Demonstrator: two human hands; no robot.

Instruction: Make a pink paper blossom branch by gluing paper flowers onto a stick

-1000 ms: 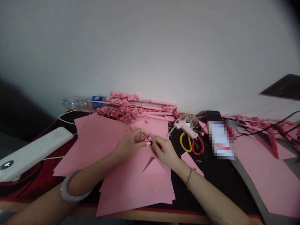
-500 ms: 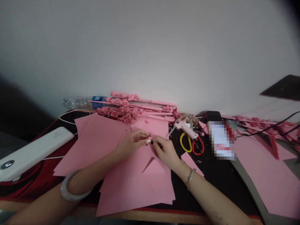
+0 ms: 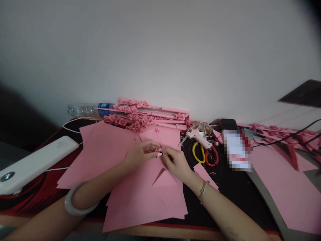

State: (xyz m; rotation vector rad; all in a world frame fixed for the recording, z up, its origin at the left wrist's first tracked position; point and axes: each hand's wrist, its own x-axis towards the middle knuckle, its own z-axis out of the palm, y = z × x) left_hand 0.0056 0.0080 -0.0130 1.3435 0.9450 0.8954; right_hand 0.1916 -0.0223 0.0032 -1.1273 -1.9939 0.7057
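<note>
The left hand [image 3: 140,154] pinches a small pink paper flower [image 3: 158,150] between its thumb and bent fingers, above the middle of the stacked pink sheets [image 3: 147,201]. The right hand [image 3: 177,162] is curled in beside it, its thumb and forefinger drawn close together at the flower's right edge; whether they actually grip the paper cannot be told at this size. Over the last half second only the fingertips have shifted: the left thumb's pale nail has tipped a little lower, while both forearms have kept their places. That suggests fine shaping in progress, with the flower not yet let go. Another little paper rose [image 3: 156,130] lies just beyond the hands, near finished flower stems [image 3: 140,117]. The pink glue gun [image 3: 199,138] and the yellow-and-red-handled scissors [image 3: 194,149] lie untouched to the right.
</note>
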